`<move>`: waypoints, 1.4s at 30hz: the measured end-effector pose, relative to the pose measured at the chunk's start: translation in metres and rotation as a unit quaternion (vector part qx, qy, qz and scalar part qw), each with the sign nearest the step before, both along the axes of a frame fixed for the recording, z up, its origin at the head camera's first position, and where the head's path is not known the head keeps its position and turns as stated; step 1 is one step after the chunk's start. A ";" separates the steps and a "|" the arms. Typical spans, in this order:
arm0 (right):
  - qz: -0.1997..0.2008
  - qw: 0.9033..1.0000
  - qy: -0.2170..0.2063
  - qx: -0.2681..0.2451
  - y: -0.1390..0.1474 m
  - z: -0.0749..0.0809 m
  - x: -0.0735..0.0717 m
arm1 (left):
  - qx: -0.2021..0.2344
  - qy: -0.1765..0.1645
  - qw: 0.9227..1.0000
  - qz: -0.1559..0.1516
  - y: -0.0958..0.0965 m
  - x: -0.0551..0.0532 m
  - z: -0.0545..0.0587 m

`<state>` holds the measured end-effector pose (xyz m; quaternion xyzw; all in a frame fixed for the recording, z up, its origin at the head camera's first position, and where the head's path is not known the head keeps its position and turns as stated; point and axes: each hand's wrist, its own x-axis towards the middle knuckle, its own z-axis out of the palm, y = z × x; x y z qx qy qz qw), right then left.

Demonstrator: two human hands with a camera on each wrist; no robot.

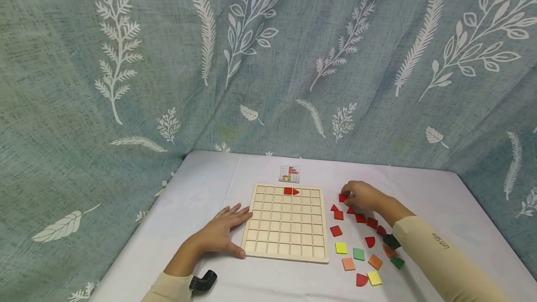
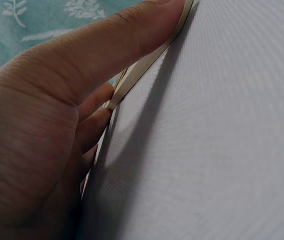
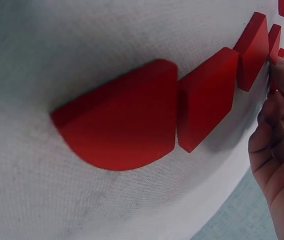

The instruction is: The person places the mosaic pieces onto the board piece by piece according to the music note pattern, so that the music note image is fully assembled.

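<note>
A wooden grid board (image 1: 285,223) lies on the table, with a red square tile (image 1: 287,191) and a red triangle tile (image 1: 296,192) in its far row. My left hand (image 1: 222,231) rests at the board's left side, fingers extended; its thumb (image 2: 131,30) lies along the board's edge in the left wrist view. To the right of the board, my right hand (image 1: 364,196) pinches a red square tile (image 1: 342,198) between thumb and fingers, down at the table. Fingers partly cover that tile. A red quarter-circle tile (image 3: 126,120) lies nearer the right wrist camera.
Behind the board lies a small picture card (image 1: 290,174). Loose tiles spread right of the board, among them a yellow square (image 1: 341,248), a green square (image 1: 358,254), an orange square (image 1: 375,262) and several red ones. A patterned cloth (image 1: 268,59) hangs behind the table.
</note>
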<state>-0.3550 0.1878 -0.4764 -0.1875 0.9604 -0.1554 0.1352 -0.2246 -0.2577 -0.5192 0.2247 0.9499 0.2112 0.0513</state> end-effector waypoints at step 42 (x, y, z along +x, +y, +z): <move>0.136 0.990 0.040 -0.003 -0.090 0.019 0.009 | 0.000 -0.006 1.000 0.009 0.004 0.002 0.003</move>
